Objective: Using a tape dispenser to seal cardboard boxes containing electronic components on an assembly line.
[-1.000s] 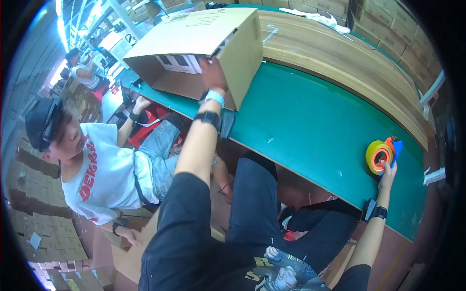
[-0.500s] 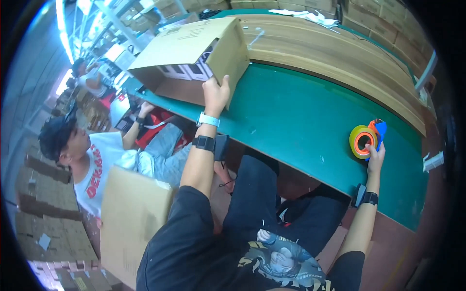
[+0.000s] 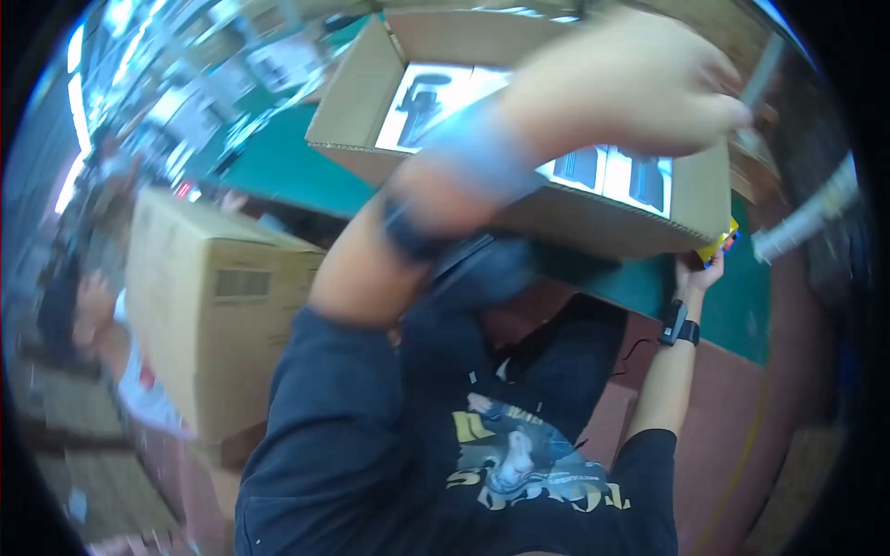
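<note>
A large open carton (image 3: 593, 225) now stands in front of me on the green table, its opening upward. Inside lie several white boxes (image 3: 408, 130) printed with dark devices. My left hand (image 3: 640, 88) reaches across above the carton toward its right end, so smeared by motion that its fingers are unclear. It hides part of the contents. Low at the carton's right corner, my right hand (image 3: 702, 271) grips a tape dispenser (image 3: 721, 243), its yellow and blue parts showing and the rest hidden.
To the left, a person (image 3: 88, 310) is beside a closed carton (image 3: 213, 315) that is close to my left arm. The green tabletop (image 3: 278, 167) extends away at the back left. A pale bar (image 3: 807, 218) juts in at the right. More cartons are stacked at the lower left.
The carton, earlier tipped with its opening toward me at the left, is now upright and further right. My left hand has swung right over it. The person's carton at the left has risen.
</note>
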`<state>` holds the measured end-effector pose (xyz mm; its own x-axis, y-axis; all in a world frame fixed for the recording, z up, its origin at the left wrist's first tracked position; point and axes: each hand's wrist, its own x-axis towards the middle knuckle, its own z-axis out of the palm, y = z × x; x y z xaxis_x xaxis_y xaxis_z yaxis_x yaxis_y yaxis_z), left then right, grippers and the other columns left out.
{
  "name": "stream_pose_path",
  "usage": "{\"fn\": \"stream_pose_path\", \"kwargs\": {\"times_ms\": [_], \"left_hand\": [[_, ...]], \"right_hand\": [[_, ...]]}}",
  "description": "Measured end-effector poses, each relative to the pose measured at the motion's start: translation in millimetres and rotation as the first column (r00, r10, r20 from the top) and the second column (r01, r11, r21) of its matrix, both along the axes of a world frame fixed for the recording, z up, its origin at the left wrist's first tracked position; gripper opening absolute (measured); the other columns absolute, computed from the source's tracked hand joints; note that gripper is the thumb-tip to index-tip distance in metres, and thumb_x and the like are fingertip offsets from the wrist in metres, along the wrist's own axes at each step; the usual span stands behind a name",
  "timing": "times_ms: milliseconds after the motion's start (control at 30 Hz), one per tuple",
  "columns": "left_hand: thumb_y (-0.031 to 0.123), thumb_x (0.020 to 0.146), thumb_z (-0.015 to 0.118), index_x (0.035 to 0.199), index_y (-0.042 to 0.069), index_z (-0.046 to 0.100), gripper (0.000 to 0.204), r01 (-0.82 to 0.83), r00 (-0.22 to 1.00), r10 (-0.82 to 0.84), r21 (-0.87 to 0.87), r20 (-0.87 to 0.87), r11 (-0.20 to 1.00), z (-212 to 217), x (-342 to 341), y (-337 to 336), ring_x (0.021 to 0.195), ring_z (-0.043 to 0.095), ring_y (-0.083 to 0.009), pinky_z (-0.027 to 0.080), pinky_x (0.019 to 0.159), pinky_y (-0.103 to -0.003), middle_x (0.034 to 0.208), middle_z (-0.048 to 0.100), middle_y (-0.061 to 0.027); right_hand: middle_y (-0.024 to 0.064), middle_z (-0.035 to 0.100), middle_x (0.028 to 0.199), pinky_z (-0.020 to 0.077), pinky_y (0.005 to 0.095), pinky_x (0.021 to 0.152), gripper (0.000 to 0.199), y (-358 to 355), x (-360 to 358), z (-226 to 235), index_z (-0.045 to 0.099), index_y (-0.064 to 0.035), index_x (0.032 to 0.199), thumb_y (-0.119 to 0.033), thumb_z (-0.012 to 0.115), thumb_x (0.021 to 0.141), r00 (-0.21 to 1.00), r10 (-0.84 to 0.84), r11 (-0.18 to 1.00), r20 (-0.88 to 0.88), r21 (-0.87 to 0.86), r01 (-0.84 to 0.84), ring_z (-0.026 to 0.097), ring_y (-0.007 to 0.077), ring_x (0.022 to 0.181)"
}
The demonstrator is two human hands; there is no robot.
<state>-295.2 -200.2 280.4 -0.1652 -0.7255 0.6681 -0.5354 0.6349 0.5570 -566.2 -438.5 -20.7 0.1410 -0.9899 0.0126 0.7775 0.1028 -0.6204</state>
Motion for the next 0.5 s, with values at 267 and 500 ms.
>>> {"fn": "stream_pose_path", "kwargs": {"times_ms": [267, 500], "left_hand": [[0.025, 0.095, 0.063, 0.129, -0.003, 0.054, 0.045, -0.314, 0.595, 0.272, 0.093, -0.756, 0.945, -132, 151, 87, 0.132, 0.046, -0.023, 0.037, 0.109, -0.036, 0.14, 0.053, -0.0142], [0.036, 0.085, 0.077, 0.119, -0.004, 0.064, 0.053, -0.088, 0.854, 0.284, 0.416, -0.437, 0.905, -178, 179, 85, 0.115, 0.057, -0.0221, 0.043, 0.102, -0.034, 0.123, 0.065, -0.0112]], "right_hand": [[0.0146, 0.069, 0.113, 0.0543, 0.0431, 0.091, 0.045, -10, -76, 118, 0.06, -0.002, 0.126, -0.036, 0.05, 0.097, 0.989, 0.111, 0.933, 0.095, -0.352, -0.071, 0.067, 0.0284, 0.103], [0.0314, 0.039, 0.151, 0.0419, 0.0577, 0.109, 0.047, 6, -25, 145, 0.063, -0.0017, 0.103, -0.047, 0.055, 0.097, 0.571, 0.788, 0.518, -0.23, -0.253, -0.817, 0.046, 0.0471, 0.135]]}}
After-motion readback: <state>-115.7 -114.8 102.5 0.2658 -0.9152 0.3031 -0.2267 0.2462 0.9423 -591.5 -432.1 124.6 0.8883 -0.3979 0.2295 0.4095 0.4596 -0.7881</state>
